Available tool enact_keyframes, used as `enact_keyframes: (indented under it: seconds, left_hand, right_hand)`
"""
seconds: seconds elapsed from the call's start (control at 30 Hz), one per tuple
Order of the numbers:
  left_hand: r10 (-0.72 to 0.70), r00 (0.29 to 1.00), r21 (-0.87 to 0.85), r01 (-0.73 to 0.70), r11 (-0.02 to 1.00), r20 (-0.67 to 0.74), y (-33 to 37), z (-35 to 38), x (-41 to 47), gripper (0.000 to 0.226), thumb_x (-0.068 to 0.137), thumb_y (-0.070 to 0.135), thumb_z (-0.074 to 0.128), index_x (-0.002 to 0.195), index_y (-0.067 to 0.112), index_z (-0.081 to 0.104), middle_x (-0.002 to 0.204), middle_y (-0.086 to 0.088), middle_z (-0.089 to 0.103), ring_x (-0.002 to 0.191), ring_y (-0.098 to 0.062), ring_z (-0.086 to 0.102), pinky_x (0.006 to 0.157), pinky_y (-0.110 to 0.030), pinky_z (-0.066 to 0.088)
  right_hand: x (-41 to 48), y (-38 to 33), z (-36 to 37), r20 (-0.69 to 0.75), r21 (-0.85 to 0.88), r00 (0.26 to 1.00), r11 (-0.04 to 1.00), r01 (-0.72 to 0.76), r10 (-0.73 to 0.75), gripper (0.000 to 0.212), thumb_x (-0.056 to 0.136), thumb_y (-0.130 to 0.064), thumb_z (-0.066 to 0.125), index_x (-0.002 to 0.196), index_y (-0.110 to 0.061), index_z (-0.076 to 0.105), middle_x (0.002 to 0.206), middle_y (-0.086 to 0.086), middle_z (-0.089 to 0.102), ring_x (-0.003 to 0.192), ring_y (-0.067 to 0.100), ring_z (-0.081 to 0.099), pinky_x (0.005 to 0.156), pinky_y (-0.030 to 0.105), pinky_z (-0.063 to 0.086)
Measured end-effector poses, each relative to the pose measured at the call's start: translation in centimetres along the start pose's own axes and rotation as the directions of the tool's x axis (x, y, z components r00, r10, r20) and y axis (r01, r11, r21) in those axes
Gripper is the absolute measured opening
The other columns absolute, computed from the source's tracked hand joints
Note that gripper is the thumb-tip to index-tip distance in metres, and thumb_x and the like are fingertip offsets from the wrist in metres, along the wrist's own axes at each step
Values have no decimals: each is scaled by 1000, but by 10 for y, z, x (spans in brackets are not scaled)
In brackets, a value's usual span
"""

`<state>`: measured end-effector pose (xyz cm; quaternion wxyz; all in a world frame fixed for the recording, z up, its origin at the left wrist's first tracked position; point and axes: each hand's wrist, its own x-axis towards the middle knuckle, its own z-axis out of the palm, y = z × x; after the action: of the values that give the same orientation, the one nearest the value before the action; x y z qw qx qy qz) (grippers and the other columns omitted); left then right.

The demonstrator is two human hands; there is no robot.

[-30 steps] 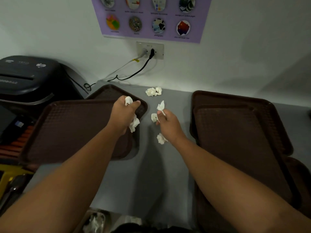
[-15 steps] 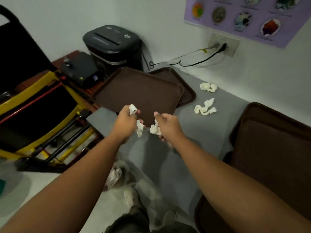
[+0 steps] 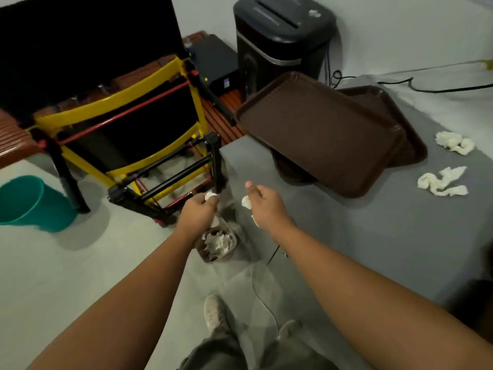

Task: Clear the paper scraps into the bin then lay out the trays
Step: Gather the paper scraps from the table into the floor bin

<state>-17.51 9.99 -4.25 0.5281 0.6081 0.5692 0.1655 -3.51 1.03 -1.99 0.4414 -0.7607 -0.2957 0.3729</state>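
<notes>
Scraps of crumpled paper are gripped in both fists: one wad (image 3: 210, 195) in the left hand (image 3: 198, 213), one (image 3: 246, 202) in the right hand (image 3: 265, 206), both held off the table's (image 3: 373, 236) left edge. The floor bin (image 3: 210, 259) is partly hidden by the left wrist. Two twisted scraps (image 3: 442, 181) lie lengthwise along the far edge. Stacked trays (image 3: 320, 132) overhang the far-left corner, long axes slanted.

- Trays (image 3: 320, 134): dk brown, uniform.
- Paper scraps (image 3: 442, 181): off-white.
- Surface (image 3: 373, 236): mid grey, uniform.
- Bin (image 3: 205, 255): brown wall; white paper inside.
- Bucket (image 3: 29, 206): teal.
- Chair frame (image 3: 114, 102): yellow slats, red bar, blk legs.
- Shredder (image 3: 280, 41): blk w/ silver band.
- Floor (image 3: 66, 276): pale grey.
</notes>
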Motion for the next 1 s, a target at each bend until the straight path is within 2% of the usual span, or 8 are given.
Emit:
enact_keyframes:
  seconds: [0.07, 0.17, 0.33, 0.47, 0.63, 0.73, 0.9, 1.0]
  left_hand:
    - [-34, 999, -23, 34, 999, 6, -23, -8, 13, 40, 99, 52, 47, 96, 16, 65, 79, 0, 62, 73, -16, 58, 64, -30, 45]
    - [-142, 990, -110, 139, 984, -19, -55, -17, 40, 46, 99, 54, 45, 87, 15, 67, 77, -2, 62, 69, -19, 58, 63, -32, 46]
    - [-227, 974, -20, 227, 974, -12, -126, -23, 94, 12, 92, 33, 57, 90, 22, 63, 85, -3, 66, 79, -25, 64, 68, -38, 54]
    - [-275, 961, 71, 272, 960, 26, -192, -15, 144, 26, 90, 35, 54, 109, 23, 66, 97, -6, 71, 86, -31, 68, 70, -38, 54]
    - [-378, 923, -27, 380, 925, 71, -274, 17, 196, 25, 98, 26, 51, 109, 13, 69, 104, -11, 70, 95, -33, 66, 83, -43, 53]
    - [-438, 895, -50, 443, 895, 88, -317, 35, 220, 24, 99, 22, 52, 113, 13, 69, 105, -8, 67, 97, -27, 63, 78, -35, 53]
    - [-518, 854, -74, 520, 851, 44, -370, 51, 260, 17, 93, 21, 55, 89, 26, 71, 101, -6, 71, 96, -31, 67, 84, -47, 59]
    - [-534, 846, -89, 532, 842, 13, -391, 57, 279, 25, 93, 23, 55, 108, 16, 74, 104, -7, 73, 96, -30, 68, 81, -36, 58]
  right_hand:
    - [8, 10, 26, 13, -42, 1000, 999, -22, 22, 46, 98, -48, 43, 59, -25, 48, 62, -4, 51, 67, 22, 56, 68, 42, 49]
    - [21, 29, 63, 64, -43, 996, 997, -62, 65, 40, 93, -53, 47, 67, -24, 55, 58, -1, 51, 59, 30, 62, 60, 52, 57]
    - [55, 72, 119, 8, -114, 998, 992, -62, 64, 48, 95, -38, 55, 67, -1, 42, 57, 3, 45, 55, 17, 44, 58, 35, 42]
    - [89, 120, 162, 66, -164, 991, 981, -104, 116, 39, 96, -34, 54, 63, -16, 43, 60, -4, 48, 57, 11, 43, 57, 31, 36]
    - [120, 192, 201, 36, -159, 976, 965, -207, 215, 10, 94, -24, 57, 98, -16, 62, 92, 0, 64, 83, 17, 60, 69, 28, 48]
    - [133, 235, 218, 8, -194, 969, 951, -243, 249, 10, 92, -21, 58, 92, -20, 68, 90, -1, 68, 85, 18, 64, 77, 31, 52]
    - [160, 287, 236, 30, -282, 968, 931, -230, 248, 23, 91, -32, 59, 82, -14, 70, 75, 7, 68, 71, 18, 62, 65, 29, 49]
    - [175, 307, 243, 45, -337, 972, 919, -204, 233, 31, 94, -34, 56, 77, -12, 68, 73, 8, 67, 70, 22, 59, 62, 29, 41]
